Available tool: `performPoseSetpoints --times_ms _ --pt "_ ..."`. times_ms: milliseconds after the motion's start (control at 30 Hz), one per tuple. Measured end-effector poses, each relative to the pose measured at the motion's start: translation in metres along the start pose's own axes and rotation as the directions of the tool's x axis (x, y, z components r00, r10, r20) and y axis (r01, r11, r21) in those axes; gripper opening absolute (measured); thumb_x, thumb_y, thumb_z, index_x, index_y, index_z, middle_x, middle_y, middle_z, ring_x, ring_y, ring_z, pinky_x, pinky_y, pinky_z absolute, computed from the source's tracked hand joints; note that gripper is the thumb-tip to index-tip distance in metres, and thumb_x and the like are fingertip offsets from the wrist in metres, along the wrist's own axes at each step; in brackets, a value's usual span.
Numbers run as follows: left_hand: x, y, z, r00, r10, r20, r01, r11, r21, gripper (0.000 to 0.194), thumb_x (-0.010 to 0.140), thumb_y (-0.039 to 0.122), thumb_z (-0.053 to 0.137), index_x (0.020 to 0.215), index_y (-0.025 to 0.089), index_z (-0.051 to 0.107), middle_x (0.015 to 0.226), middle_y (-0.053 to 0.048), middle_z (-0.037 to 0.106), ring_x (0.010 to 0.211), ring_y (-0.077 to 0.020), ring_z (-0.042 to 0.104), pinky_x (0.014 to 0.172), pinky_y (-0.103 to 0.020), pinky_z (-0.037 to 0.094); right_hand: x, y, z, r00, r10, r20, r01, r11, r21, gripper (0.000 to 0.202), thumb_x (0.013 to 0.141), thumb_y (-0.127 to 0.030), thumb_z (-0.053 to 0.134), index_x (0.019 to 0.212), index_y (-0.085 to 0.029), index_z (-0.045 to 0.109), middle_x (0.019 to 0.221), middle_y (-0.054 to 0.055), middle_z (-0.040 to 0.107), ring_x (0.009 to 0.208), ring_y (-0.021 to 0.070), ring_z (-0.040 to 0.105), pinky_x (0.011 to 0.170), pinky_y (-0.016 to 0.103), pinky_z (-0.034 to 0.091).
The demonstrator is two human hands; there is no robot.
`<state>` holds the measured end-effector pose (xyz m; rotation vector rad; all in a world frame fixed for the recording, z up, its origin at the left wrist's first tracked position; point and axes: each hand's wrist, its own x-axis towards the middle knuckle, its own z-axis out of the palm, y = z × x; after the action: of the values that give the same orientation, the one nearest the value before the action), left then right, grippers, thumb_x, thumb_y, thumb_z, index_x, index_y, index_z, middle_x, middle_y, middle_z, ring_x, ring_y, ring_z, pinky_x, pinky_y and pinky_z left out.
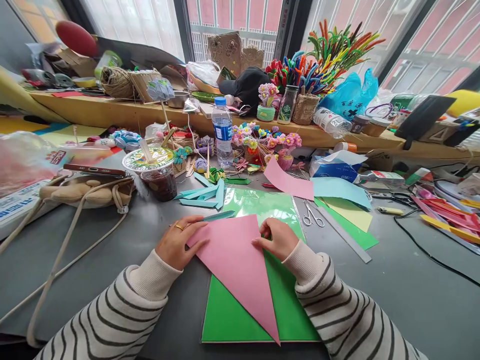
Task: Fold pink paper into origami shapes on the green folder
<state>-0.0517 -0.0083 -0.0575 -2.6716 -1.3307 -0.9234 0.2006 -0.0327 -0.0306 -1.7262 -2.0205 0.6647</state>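
Note:
A pink paper (240, 265), shaped like a long triangle with its point toward the front edge, lies over a green sheet (228, 315) in a clear sleeve. My left hand (182, 242) grips the paper's upper left corner between thumb and fingers; a ring is on one finger. At the paper's right edge, my right hand (276, 237) pinches it with the thumb and curled fingers. Just behind the paper, near my left fingers, lies a teal folded strip (219, 216). Light blue strips (202, 195) are piled further back.
Small scissors (313, 214) and a metal ruler (345, 235) lie to the right, beside coloured papers. A drink cup (159, 175) and a bag with cords (88, 192) stand left. Behind are a water bottle (222, 132) and a crowded wooden shelf (187, 116).

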Motion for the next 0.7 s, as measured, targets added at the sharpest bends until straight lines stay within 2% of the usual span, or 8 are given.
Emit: performPoseSetpoints --times_ms 100,200,267,367,433,500,600,700 --pt "0.003 0.004 -0.004 1.000 0.018 -0.024 -0.018 1.000 0.002 0.031 0.071 0.034 0.050 0.098 0.019 0.052 0.102 -0.009 0.052 0.093 -0.0224 0.051 0.081 -0.037 0.041 0.000 0.003 -0.004 0.999 0.028 0.019 -0.031 0.987 0.160 0.015 0.064 -0.027 0.057 0.060 -0.018 0.045 0.056 -0.002 0.048 0.052 0.0102 0.045 0.051 0.023 0.036" --pt "0.009 0.013 -0.011 0.987 0.041 -0.157 -0.043 0.999 -0.014 0.031 0.070 0.026 0.054 0.100 0.020 0.050 0.104 -0.009 0.050 0.096 -0.0231 0.049 0.083 -0.039 0.040 -0.004 0.012 -0.019 0.999 0.029 0.022 -0.034 0.959 0.283 0.013 0.066 -0.026 0.054 0.061 -0.017 0.046 0.056 -0.002 0.050 0.052 0.0100 0.047 0.052 0.024 0.037" --pt "0.012 0.021 -0.014 0.964 -0.001 -0.264 -0.018 0.997 -0.072 0.034 0.068 0.020 0.055 0.102 0.021 0.049 0.106 -0.008 0.049 0.099 -0.0226 0.047 0.086 -0.039 0.038 -0.008 0.021 -0.034 0.999 0.028 0.014 -0.032 0.924 0.381 0.015 0.067 -0.030 0.053 0.064 -0.017 0.047 0.056 -0.003 0.049 0.047 0.0087 0.046 0.048 0.023 0.036" --pt "0.016 0.036 -0.013 0.925 -0.143 -0.351 0.045 0.961 -0.274 0.037 0.066 0.017 0.058 0.102 0.022 0.049 0.108 -0.006 0.047 0.100 -0.0217 0.046 0.086 -0.038 0.040 -0.014 0.032 -0.056 0.998 0.037 -0.052 0.002 0.791 0.612 0.021 0.064 -0.035 0.057 0.066 -0.017 0.046 0.053 -0.005 0.046 0.044 0.0069 0.045 0.042 0.020 0.036" --pt "0.019 0.047 -0.007 0.903 -0.303 -0.304 0.113 0.851 -0.513 0.042 0.066 0.019 0.058 0.106 0.021 0.045 0.112 -0.008 0.042 0.101 -0.0222 0.045 0.080 -0.035 0.045 -0.018 0.036 -0.068 0.986 0.106 -0.131 0.015 0.720 0.693 0.023 0.061 -0.035 0.060 0.065 -0.017 0.047 0.050 -0.006 0.046 0.041 0.0054 0.042 0.038 0.018 0.033" --pt "0.024 0.056 -0.001 0.875 -0.436 -0.209 0.173 0.687 -0.706 0.049 0.065 0.022 0.059 0.109 0.021 0.039 0.115 -0.009 0.037 0.105 -0.0223 0.042 0.082 -0.036 0.044 -0.021 0.038 -0.075 0.964 0.168 -0.208 0.035 0.692 0.721 0.024 0.059 -0.036 0.062 0.065 -0.017 0.048 0.048 -0.007 0.045 0.038 0.0041 0.039 0.034 0.017 0.029" --pt "0.035 0.067 0.007 0.824 -0.552 -0.127 0.187 0.477 -0.859 0.056 0.061 0.026 0.063 0.109 0.022 0.034 0.121 -0.009 0.032 0.114 -0.0220 0.032 0.091 -0.037 0.036 -0.022 0.040 -0.077 0.927 0.218 -0.306 0.071 0.699 0.712 0.024 0.059 -0.036 0.063 0.065 -0.016 0.049 0.046 -0.007 0.044 0.036 0.0037 0.037 0.032 0.016 0.025" --pt "0.045 0.075 0.012 0.783 -0.621 -0.021 0.203 0.288 -0.936 0.061 0.056 0.034 0.067 0.106 0.022 0.035 0.121 -0.009 0.033 0.114 -0.0223 0.033 0.093 -0.037 0.034 -0.019 0.041 -0.071 0.893 0.261 -0.366 0.102 0.675 0.731 0.025 0.060 -0.037 0.062 0.067 -0.017 0.049 0.043 -0.007 0.044 0.035 0.0046 0.037 0.031 0.016 0.026"
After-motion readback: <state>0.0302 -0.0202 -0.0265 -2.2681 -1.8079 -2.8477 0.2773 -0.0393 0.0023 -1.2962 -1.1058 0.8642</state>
